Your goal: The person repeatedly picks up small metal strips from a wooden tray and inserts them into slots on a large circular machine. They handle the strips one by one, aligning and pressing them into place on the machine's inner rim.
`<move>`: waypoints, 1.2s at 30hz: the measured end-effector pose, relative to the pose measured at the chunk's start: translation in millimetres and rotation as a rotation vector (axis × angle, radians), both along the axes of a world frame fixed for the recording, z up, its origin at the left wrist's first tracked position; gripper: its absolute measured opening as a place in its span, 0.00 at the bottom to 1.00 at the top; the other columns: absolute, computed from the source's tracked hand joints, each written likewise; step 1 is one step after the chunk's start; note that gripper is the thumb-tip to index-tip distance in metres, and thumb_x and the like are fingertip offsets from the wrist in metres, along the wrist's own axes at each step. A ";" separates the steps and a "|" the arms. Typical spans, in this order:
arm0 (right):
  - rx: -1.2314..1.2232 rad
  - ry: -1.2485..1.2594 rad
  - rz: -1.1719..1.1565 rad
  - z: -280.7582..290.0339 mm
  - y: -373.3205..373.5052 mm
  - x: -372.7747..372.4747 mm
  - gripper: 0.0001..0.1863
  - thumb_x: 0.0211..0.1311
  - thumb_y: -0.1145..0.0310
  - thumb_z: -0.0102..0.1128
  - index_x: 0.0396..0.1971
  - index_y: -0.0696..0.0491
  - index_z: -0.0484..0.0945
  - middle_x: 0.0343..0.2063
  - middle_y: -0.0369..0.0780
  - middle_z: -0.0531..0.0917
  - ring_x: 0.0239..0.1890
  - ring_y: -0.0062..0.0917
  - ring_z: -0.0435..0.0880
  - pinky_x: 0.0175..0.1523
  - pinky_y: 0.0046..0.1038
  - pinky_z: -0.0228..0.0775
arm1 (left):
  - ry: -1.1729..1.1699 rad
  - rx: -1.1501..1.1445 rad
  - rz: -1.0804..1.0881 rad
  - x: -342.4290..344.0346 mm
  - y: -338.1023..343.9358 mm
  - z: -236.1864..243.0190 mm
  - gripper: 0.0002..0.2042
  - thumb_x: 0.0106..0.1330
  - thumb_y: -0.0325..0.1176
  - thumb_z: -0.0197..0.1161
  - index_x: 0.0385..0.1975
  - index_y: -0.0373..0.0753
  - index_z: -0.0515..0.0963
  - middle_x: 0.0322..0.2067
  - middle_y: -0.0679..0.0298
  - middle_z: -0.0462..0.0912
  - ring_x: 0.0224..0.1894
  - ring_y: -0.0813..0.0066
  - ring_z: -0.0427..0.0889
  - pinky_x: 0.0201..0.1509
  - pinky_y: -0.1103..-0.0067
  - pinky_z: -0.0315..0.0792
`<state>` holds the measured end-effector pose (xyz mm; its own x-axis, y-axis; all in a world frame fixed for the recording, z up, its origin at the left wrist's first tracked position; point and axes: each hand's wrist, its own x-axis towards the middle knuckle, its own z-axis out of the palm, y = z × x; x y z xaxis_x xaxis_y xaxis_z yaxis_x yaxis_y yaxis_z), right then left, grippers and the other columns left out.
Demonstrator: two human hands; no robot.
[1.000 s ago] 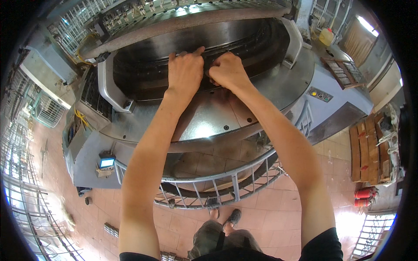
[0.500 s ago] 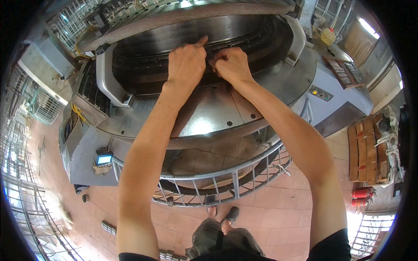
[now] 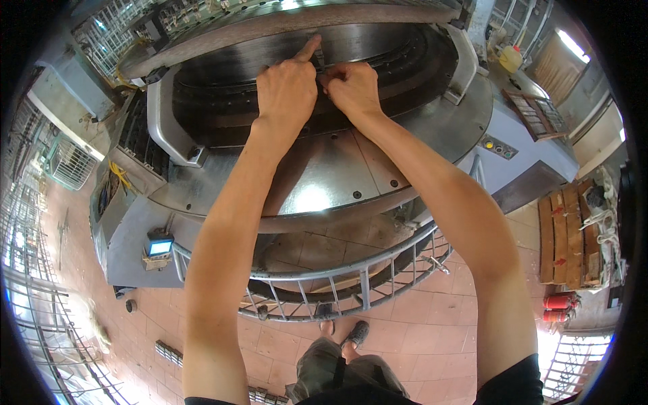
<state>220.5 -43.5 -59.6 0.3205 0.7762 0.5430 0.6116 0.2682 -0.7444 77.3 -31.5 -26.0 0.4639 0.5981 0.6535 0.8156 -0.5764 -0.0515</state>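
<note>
Both of my hands work inside the opening of a large round metal machine [image 3: 331, 172], which looks like a circular knitting machine. My left hand [image 3: 286, 88] has its index finger stretched toward the shiny curved cylinder wall [image 3: 378, 40]. Its other fingers are curled under, and whatever they may hold is hidden. Close beside it, my right hand [image 3: 354, 88] is closed in a pinch, with thumb and index finger together. A narrow, dark upright piece [image 3: 319, 57] shows between the hands; I cannot tell whether it is held or belongs to the machine.
Silver brackets [image 3: 165, 121] flank the opening, and a heavy ring [image 3: 283, 23] hangs above. A curved grey railing [image 3: 364, 287] runs below. A button panel [image 3: 498, 144] sits at right, a small lit screen [image 3: 160, 247] at left. Red fire extinguishers [image 3: 559, 307] stand at far right.
Both hands have moved slightly up and farther into the opening. My left index finger reaches higher on the cylinder wall, and the narrow dark piece now shows between the hands.
</note>
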 end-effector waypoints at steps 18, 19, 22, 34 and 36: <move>-0.146 -0.195 -0.197 31.1 29.5 3.9 0.23 0.57 0.46 0.71 0.25 0.55 0.88 0.27 0.49 0.88 0.30 0.40 0.88 0.34 0.38 0.78 | -0.314 0.147 -0.184 -3.9 6.3 -12.8 0.04 0.52 0.22 0.60 0.21 0.36 0.81 0.45 0.68 0.88 0.35 0.53 0.86 0.39 0.64 0.80; -0.260 -0.162 -0.142 33.1 29.1 4.3 0.22 0.60 0.48 0.71 0.26 0.56 0.88 0.26 0.48 0.88 0.29 0.38 0.88 0.32 0.37 0.77 | -0.339 0.150 -0.172 -5.6 7.4 -13.3 0.04 0.52 0.22 0.60 0.20 0.37 0.81 0.42 0.66 0.88 0.34 0.53 0.85 0.38 0.63 0.79; -0.344 0.615 0.387 40.7 26.5 9.2 0.18 0.67 0.56 0.67 0.38 0.59 0.86 0.33 0.40 0.90 0.27 0.20 0.81 0.32 0.27 0.72 | -0.388 0.120 -0.132 -8.2 9.1 -13.1 0.05 0.53 0.22 0.59 0.21 0.38 0.81 0.35 0.61 0.87 0.33 0.51 0.84 0.37 0.63 0.78; -0.141 0.734 0.693 51.2 20.9 10.0 0.14 0.73 0.73 0.56 0.53 0.62 0.79 0.50 0.45 0.86 0.32 0.18 0.78 0.30 0.17 0.65 | -0.374 0.049 -0.054 -8.2 8.4 -16.0 0.05 0.53 0.24 0.61 0.20 0.39 0.83 0.27 0.55 0.84 0.31 0.48 0.84 0.37 0.60 0.78; -0.164 0.725 0.702 50.3 20.4 6.6 0.13 0.73 0.73 0.56 0.53 0.61 0.79 0.50 0.45 0.86 0.32 0.18 0.78 0.30 0.18 0.65 | -0.359 0.019 -0.027 -9.8 8.7 -16.8 0.05 0.53 0.25 0.61 0.21 0.39 0.83 0.28 0.54 0.84 0.31 0.47 0.84 0.37 0.60 0.77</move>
<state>227.1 -23.1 -9.3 -0.0260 0.9628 0.2690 -0.2561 0.2537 -0.9328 67.6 -22.8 -42.8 0.2184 0.5750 0.7885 0.7683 -0.5995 0.2244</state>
